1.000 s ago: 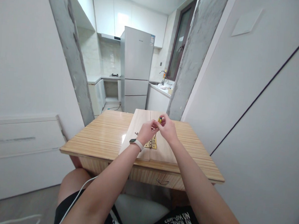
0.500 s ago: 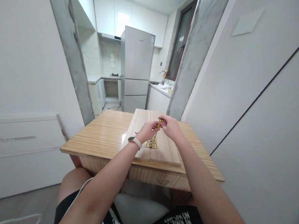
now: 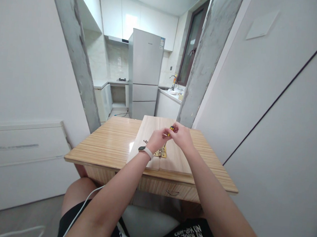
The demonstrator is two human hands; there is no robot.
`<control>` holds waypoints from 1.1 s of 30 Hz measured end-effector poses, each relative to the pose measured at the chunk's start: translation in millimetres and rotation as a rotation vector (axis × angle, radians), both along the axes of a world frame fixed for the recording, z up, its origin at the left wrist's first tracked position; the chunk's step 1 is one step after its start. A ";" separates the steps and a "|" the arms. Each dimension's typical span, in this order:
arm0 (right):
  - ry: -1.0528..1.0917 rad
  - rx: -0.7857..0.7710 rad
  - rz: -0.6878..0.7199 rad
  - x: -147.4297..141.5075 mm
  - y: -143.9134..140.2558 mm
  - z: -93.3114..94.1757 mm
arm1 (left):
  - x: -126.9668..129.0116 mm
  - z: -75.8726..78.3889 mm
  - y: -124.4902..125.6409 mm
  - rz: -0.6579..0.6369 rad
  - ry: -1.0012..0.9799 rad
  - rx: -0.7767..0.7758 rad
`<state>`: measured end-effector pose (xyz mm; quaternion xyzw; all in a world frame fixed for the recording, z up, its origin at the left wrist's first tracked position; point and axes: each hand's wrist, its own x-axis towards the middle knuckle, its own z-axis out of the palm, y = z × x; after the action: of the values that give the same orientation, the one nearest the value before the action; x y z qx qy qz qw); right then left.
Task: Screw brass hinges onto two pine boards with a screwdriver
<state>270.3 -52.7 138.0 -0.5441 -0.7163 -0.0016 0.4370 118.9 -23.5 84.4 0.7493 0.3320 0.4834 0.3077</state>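
A short screwdriver with a yellow-and-black handle [image 3: 171, 130] is between my two hands above the boards. My right hand [image 3: 181, 135] is closed on the handle from the right. From the left, my left hand [image 3: 158, 139] is closed with its fingertips at the lower part of the screwdriver. Below them a brass hinge [image 3: 161, 153] lies across the seam of two pale wooden boards [image 3: 176, 162], partly covered by my left hand. The screwdriver's tip is hidden or too small to make out. Small metal pieces, likely screws [image 3: 145, 141], lie left of my left wrist.
The boards rest on a wood-grain table [image 3: 103, 140] with a drawer handle [image 3: 172, 192] at its front. A white cable [image 3: 85, 203] runs over my left leg. A fridge [image 3: 147, 60] and a sink counter [image 3: 169, 97] stand beyond.
My left hand has shifted slightly right and closer to my right hand, covering more of the hinge. The screwdriver handle has turned a little; the small metal pieces show more.
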 end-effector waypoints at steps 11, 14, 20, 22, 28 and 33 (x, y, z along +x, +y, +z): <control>-0.127 -0.077 0.185 8.9 1.9 5.7 | -6.5 -1.4 5.7 -0.093 0.107 0.074; -0.134 -0.062 0.144 9.6 2.9 6.4 | -8.5 -0.9 5.1 -0.096 0.136 0.083; -0.091 -0.015 0.046 8.4 3.0 3.9 | -6.7 0.5 1.4 -0.098 0.108 0.060; -0.060 -0.011 0.017 6.9 1.4 2.2 | -3.3 -0.5 1.1 -0.075 0.087 0.062; 0.005 0.024 -0.083 0.6 -4.1 -1.9 | 6.3 -3.3 0.2 0.018 0.049 0.066; -0.003 -0.019 -0.010 1.6 -4.2 -2.4 | 4.8 -5.8 2.6 0.028 0.045 0.077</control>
<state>271.8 -56.9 135.5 -0.5519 -0.7142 0.0024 0.4305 123.7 -20.9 78.6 0.7666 0.3303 0.4829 0.2645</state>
